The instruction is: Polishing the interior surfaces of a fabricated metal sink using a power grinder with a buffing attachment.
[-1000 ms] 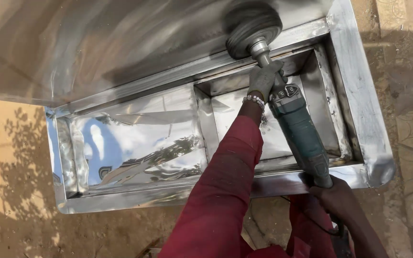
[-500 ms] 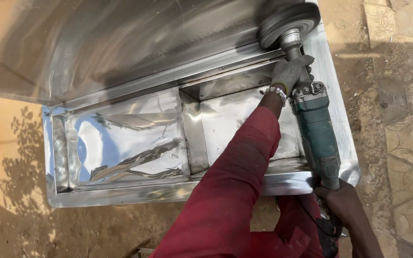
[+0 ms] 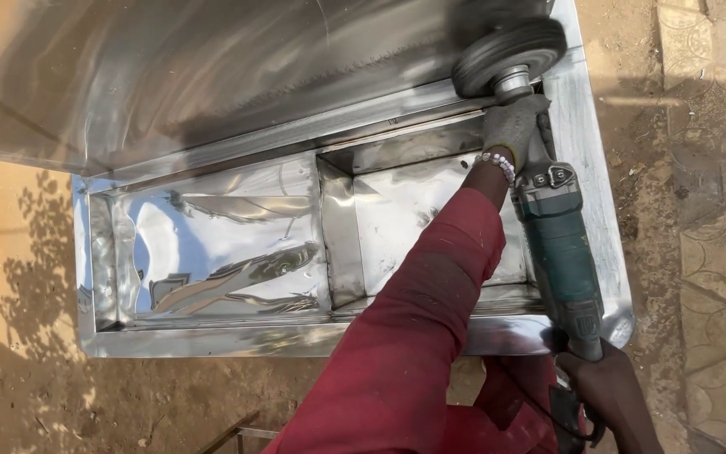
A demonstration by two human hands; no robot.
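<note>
Gripping the neck of a green angle grinder (image 3: 558,244) just behind its wheel, the gloved left hand (image 3: 512,128) is seen closed around the tool, a beaded bracelet (image 3: 496,163) worn at the wrist and a dark red sleeve (image 3: 418,336) running back from it. The rear handle of the grinder is clasped by the bare right hand (image 3: 607,395), fingers wrapped tight, near the lower right corner of a shiny steel cabinet (image 3: 212,261) laid on its back. The grinder is held lengthwise along the cabinet's right edge, and its dark round wheel (image 3: 510,52) is pressed against the seam at the upper right corner, where the open door (image 3: 170,76) is hinged. Two recessed compartments are shown in the cabinet, the sleeve crossing over the right one. Sandy ground (image 3: 18,319) lies to the left, patterned paving (image 3: 707,210) to the right.
</note>
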